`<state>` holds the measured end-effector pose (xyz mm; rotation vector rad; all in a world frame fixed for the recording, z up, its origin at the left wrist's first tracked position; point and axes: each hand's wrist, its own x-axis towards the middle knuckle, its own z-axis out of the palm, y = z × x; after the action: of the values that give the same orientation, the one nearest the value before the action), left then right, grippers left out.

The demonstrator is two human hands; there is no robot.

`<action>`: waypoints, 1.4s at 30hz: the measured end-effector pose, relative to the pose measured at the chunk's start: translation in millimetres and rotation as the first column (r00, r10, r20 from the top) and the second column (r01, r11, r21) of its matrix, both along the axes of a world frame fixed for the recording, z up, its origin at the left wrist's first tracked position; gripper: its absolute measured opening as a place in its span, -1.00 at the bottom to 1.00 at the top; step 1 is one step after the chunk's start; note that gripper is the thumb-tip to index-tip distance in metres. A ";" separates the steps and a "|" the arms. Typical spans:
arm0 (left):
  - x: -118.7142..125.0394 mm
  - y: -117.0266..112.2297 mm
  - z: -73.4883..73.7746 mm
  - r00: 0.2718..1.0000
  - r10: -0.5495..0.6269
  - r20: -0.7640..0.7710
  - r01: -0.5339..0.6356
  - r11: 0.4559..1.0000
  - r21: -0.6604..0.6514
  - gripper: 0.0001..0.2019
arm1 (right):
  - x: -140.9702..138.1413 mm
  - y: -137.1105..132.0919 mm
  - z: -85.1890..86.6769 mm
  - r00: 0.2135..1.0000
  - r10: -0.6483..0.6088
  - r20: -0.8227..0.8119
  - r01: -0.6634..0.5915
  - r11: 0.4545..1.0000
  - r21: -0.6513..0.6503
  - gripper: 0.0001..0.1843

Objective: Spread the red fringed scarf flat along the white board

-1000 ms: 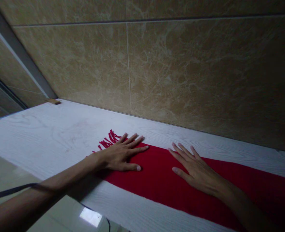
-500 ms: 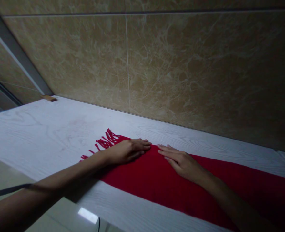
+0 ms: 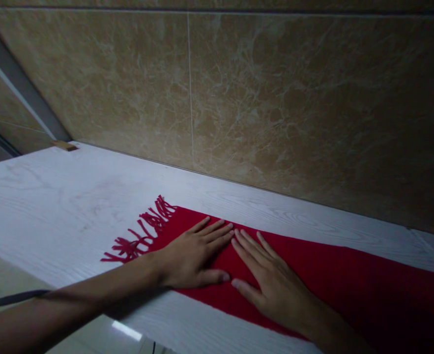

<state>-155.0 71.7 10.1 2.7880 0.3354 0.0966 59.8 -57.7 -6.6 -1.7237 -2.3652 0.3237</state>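
Observation:
A red scarf with a fringe at its left end lies spread lengthwise on the white wood-grain table. My left hand rests flat on it near the fringed end, palm down, fingers apart. Just to the right, my right hand also presses flat on the cloth with its fingers spread. The fingertips of both hands nearly meet near the scarf's far edge. My right forearm hides part of the near edge, and the scarf runs out of view at the right.
The white table stands against a tan marbled tile wall. A small wooden block sits at its far left corner. A dark strap shows by my left forearm. Pale floor lies below the near edge.
Both hands have slid from the scarf's far edge toward me, their fingers now more spread. More of the fringe shows. The view has shifted slightly.

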 end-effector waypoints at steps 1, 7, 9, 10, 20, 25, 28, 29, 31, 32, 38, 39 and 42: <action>-2.2 -1.7 -3.1 1.000 -0.007 -0.016 0.007 1.000 -0.011 -0.06 | -0.6 -5.7 -0.2 1.000 0.022 0.011 -0.021 0.997 -0.072 -0.02; -13.8 2.0 -0.7 0.999 0.006 -0.037 -0.007 0.999 -0.031 -0.02 | 15.7 -24.4 7.9 1.000 -0.010 0.018 0.012 0.995 -0.098 0.06; -16.7 1.9 0.4 0.999 0.022 -0.028 -0.023 0.999 -0.026 -0.13 | 20.1 -24.5 7.8 0.999 -0.029 0.038 0.032 0.995 -0.095 -0.09; -18.1 1.6 0.3 0.999 0.028 -0.026 -0.029 0.999 -0.024 -0.16 | 21.2 -24.3 7.3 0.999 -0.022 0.044 0.027 0.994 -0.110 -0.12; -33.1 11.4 2.2 0.981 0.190 -0.036 -0.188 0.980 0.065 -0.25 | 13.5 -30.6 27.2 0.991 -0.126 0.052 0.134 0.972 -0.194 -0.12; -45.5 12.3 -21.7 0.945 0.312 0.099 -0.324 0.935 0.142 -0.32 | 14.8 -46.6 38.3 0.975 -0.221 0.019 0.220 0.958 -0.184 -0.13; -50.4 9.4 -31.4 0.924 0.342 0.170 -0.371 0.909 0.191 -0.33 | 27.3 -63.1 41.7 0.977 -0.210 -0.038 0.201 0.965 -0.167 -0.17; -52.4 8.9 -31.0 0.917 0.355 0.182 -0.389 0.897 0.209 -0.34 | 36.3 -71.2 44.6 0.973 -0.222 -0.067 0.213 0.970 -0.120 -0.18; -57.2 9.5 -26.2 0.897 0.401 0.188 -0.438 0.862 0.253 -0.42 | 63.0 -91.4 52.8 0.948 -0.292 -0.129 0.296 0.955 0.015 -0.24; -59.7 10.1 -23.4 0.880 0.437 0.188 -0.475 0.834 0.280 -0.45 | 79.8 -102.9 57.0 0.927 -0.341 -0.158 0.358 0.929 0.091 -0.26; -49.5 -8.4 -27.2 0.803 0.570 0.174 -0.593 0.733 0.333 -0.47 | 164.7 -154.8 50.8 0.848 -0.526 -0.073 0.529 0.827 0.192 -0.31; -42.5 -17.0 -29.2 0.820 0.553 0.147 -0.568 0.758 0.320 -0.48 | 170.3 -157.1 42.2 0.852 -0.522 -0.030 0.519 0.837 0.173 -0.31; -21.0 -43.9 -27.6 0.816 0.577 0.032 -0.563 0.784 0.262 -0.42 | 180.1 -157.7 9.8 0.860 -0.508 0.050 0.498 0.857 0.137 -0.29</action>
<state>-176.0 27.8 -17.6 2.8345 1.2645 0.2263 239.9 -215.4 3.2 -2.2393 -1.8305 0.0217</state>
